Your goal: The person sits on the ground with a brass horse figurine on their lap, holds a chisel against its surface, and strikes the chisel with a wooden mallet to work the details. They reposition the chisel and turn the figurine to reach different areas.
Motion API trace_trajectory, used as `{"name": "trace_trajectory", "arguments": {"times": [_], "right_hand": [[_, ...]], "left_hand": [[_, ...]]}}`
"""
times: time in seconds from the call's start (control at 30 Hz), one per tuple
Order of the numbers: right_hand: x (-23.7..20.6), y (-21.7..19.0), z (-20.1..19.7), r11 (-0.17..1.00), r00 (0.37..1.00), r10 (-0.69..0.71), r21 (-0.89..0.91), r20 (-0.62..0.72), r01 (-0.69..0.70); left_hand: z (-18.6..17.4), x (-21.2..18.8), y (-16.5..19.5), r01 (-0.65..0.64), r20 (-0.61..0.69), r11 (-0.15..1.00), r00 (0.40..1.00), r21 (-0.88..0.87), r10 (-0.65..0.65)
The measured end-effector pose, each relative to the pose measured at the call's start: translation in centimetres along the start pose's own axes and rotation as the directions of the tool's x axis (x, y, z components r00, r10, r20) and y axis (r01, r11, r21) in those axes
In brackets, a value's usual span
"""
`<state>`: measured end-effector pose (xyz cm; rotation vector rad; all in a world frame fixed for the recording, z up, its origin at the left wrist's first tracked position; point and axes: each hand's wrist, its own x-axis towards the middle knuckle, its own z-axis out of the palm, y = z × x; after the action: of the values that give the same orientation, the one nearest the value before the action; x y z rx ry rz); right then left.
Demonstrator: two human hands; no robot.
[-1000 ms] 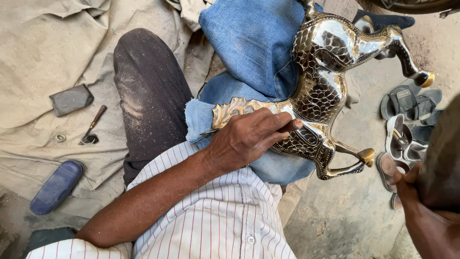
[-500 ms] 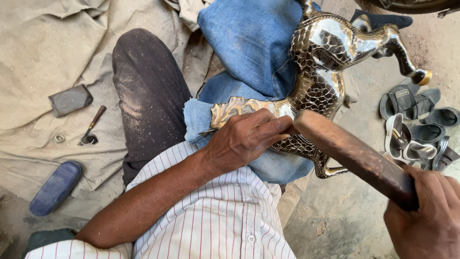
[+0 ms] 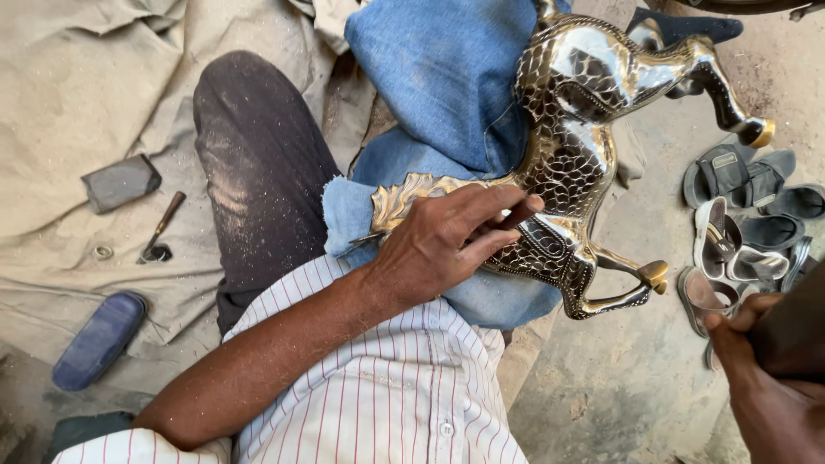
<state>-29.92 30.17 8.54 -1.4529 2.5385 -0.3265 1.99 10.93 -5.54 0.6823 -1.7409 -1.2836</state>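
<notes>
I am pressing my left hand (image 3: 447, 245) palm-down on a shiny metal horse figure (image 3: 576, 163), fingers spread and curled over its tail end, with a thin dark tool pinched under my fingertips against the scaled body. My forearm is running from the lower left across my striped shirt. The horse is lying on its side on a blue denim cloth (image 3: 438, 86) draped over my lap, its legs with brass-coloured hooves pointing right, out past the cloth's edge.

My right hand (image 3: 765, 387) is sitting at the lower right corner, clenched around a dark wooden handle (image 3: 795, 335) that is running out of view; it is held apart from the horse, with bare ground between them.

To my left, on the tan cloth sheet (image 3: 77, 103) spread on the ground, a grey rectangular block (image 3: 120, 182) is lying, and just beside it a small tool with a wooden grip (image 3: 161, 230). Nearer the lower left edge a blue oblong object (image 3: 99, 339) is resting. On the right, several sandals (image 3: 743, 232) are piled on the dusty ground just beyond the horse's hooves, leaving only a narrow strip of open floor there.
</notes>
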Motion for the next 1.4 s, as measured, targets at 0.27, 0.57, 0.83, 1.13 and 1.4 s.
{"name": "trace_trajectory", "arguments": {"times": [0.27,0.57,0.83,1.13,1.4], "right_hand": [[2.6,0.2,-0.6,0.928,0.999,0.042,0.370,0.026,-0.048],[6.4,2.5,-1.4,0.901,0.923,-0.384,0.227,0.024,0.369],[5.4,-5.4,-1.4,0.946,0.963,-0.157,-0.245,0.221,0.211],[-4.6,-12.9,9.9,0.517,0.966,0.015,0.829,-0.260,0.215],[-7.9,-10.5,16.5,0.324,0.892,0.257,0.902,-0.372,0.283]], "left_hand": [[-0.1,-0.2,0.1,0.039,-0.002,0.999,0.999,0.003,-0.039],[-0.1,-0.2,0.0,0.054,0.005,0.998,0.999,-0.014,-0.054],[-0.1,-0.1,0.2,0.039,-0.009,0.999,0.999,-0.018,-0.040],[-2.7,-1.8,0.1,0.068,-0.151,0.992,0.985,-0.110,-0.084],[-1.5,-5.4,1.0,-0.237,0.291,0.953,0.940,0.187,0.176]]}}
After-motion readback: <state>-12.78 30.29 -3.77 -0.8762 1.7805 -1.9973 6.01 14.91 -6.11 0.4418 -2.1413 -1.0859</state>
